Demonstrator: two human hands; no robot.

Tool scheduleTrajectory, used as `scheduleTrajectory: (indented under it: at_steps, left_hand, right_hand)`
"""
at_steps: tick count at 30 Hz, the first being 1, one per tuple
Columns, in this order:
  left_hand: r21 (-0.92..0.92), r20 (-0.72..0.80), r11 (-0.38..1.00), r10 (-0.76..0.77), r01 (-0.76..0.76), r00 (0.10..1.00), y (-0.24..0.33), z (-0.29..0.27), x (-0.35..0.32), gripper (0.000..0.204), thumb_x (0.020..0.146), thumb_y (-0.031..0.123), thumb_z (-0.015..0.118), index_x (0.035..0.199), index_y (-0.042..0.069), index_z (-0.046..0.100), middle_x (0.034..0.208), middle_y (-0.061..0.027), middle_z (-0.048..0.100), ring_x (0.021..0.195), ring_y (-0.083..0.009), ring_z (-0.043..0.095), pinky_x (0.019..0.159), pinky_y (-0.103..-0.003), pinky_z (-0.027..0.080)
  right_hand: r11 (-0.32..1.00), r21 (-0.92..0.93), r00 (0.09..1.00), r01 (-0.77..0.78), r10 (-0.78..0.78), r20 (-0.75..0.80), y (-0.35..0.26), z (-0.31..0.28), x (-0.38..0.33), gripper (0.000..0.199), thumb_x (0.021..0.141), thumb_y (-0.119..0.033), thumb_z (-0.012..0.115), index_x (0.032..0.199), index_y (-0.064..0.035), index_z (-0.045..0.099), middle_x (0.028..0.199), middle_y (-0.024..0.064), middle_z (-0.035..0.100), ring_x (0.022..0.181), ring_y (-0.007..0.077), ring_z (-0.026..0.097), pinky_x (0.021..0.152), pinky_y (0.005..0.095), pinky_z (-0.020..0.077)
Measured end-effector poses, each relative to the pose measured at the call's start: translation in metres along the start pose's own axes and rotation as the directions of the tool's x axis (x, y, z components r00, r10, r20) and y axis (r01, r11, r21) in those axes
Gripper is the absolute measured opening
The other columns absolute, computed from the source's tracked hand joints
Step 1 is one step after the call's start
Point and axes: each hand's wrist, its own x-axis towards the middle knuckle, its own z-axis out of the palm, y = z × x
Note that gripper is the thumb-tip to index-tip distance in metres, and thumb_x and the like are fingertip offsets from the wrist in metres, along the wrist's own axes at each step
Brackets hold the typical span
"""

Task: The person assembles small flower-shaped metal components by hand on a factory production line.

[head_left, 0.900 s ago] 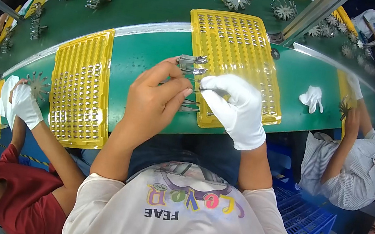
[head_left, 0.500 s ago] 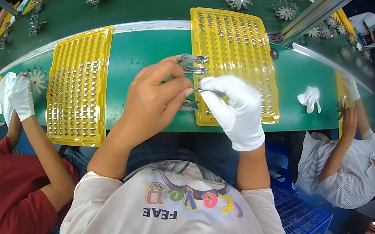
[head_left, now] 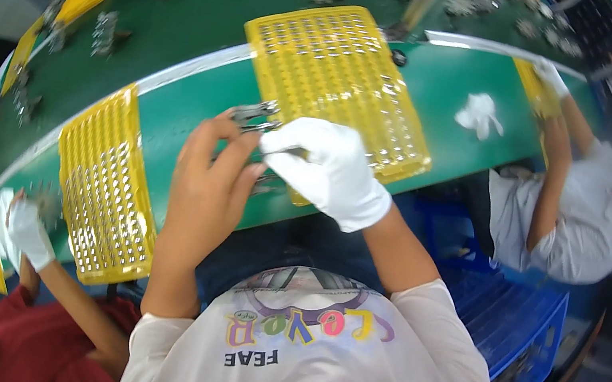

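Hands barely shifted since earlier: bare left hand (head_left: 205, 190) and gloved right hand (head_left: 330, 167) both pinch metal clip cluster (head_left: 254, 115) over green bench (head_left: 172, 120), beside yellow tray (head_left: 341, 75) for loading.

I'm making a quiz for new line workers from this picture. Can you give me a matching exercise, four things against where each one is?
Things:
1. yellow grid tray
2. second yellow tray
3. crumpled white cloth
4. small metal part

Places:
A. lying alone on the green bench, toward the person's right
B. at the fingertips of the left hand and the gloved right hand
C. on the bench to the person's left
D. straight ahead, just beyond the hands

Pairs: 1-D, 2-C, 3-A, 4-B
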Motion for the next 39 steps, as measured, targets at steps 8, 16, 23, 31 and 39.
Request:
scheduleTrajectory:
  at_steps: [8, 16, 23, 31, 39]
  left_hand:
    - [0.118, 0.11, 0.993, -0.014, 0.001, 0.994, 0.022, -0.004, -0.014, 0.032, 0.081, 0.006, 0.079, 0.112, 0.006, 0.069, 0.127, -0.0206, 0.055, 0.112, -0.0387, 0.058, 0.092, -0.045, 0.048]
    - [0.007, -0.03, 1.0, -0.017, 0.017, 0.999, 0.004, -0.003, -0.008, 0.014, 0.087, 0.002, 0.073, 0.101, 0.002, 0.072, 0.112, -0.0169, 0.054, 0.103, -0.0328, 0.057, 0.085, -0.041, 0.05]
    - [-0.097, -0.026, 0.988, -0.126, 0.123, 0.992, -0.009, -0.009, -0.003, 0.011, 0.094, 0.0, 0.067, 0.103, 0.0, 0.073, 0.099, -0.0117, 0.051, 0.087, -0.0251, 0.056, 0.073, -0.034, 0.05]
    - [-0.187, -0.023, 0.976, -0.119, 0.112, 0.993, -0.013, -0.014, 0.002, 0.015, 0.089, 0.001, 0.071, 0.104, 0.001, 0.074, 0.099, -0.0116, 0.055, 0.089, -0.0271, 0.061, 0.078, -0.037, 0.051]
    - [-0.067, -0.084, 0.998, 0.004, -0.01, 0.996, -0.011, -0.005, 0.004, 0.015, 0.087, 0.002, 0.072, 0.102, 0.0, 0.074, 0.097, -0.0117, 0.057, 0.092, -0.0278, 0.06, 0.079, -0.037, 0.048]
  right_hand:
    - [0.995, 0.013, 0.995, -0.102, 0.102, -0.016, -0.004, -0.009, -0.006, 0.012, 0.085, -0.007, 0.077, 0.097, -0.0053, 0.077, 0.089, 0.0109, 0.076, 0.079, 0.0271, 0.074, 0.071, 0.0355, 0.0573]
    - [0.925, -0.343, 0.985, -0.164, 0.136, -0.103, 0.03, -0.076, -0.015, 0.022, 0.091, -0.009, 0.073, 0.111, -0.0038, 0.076, 0.108, 0.0125, 0.076, 0.095, 0.0228, 0.074, 0.087, 0.0325, 0.0578]
    - [0.436, -0.896, 0.944, -0.088, 0.322, 0.064, 0.123, -0.12, -0.031, 0.01, 0.084, -0.014, 0.069, 0.093, -0.0099, 0.073, 0.089, 0.0165, 0.071, 0.082, 0.0364, 0.071, 0.072, 0.0467, 0.0588]
    - [0.47, -0.881, 0.904, -0.061, 0.399, 0.15, 0.115, -0.125, -0.006, 0.014, 0.088, -0.017, 0.068, 0.091, -0.0039, 0.069, 0.091, 0.019, 0.072, 0.087, 0.039, 0.071, 0.078, 0.0489, 0.0577]
    - [0.931, -0.204, 0.941, -0.302, 0.325, 0.091, 0.022, -0.061, -0.009, 0.01, 0.089, -0.009, 0.073, 0.096, -0.0017, 0.071, 0.087, 0.0132, 0.074, 0.077, 0.0292, 0.073, 0.072, 0.0342, 0.0575]
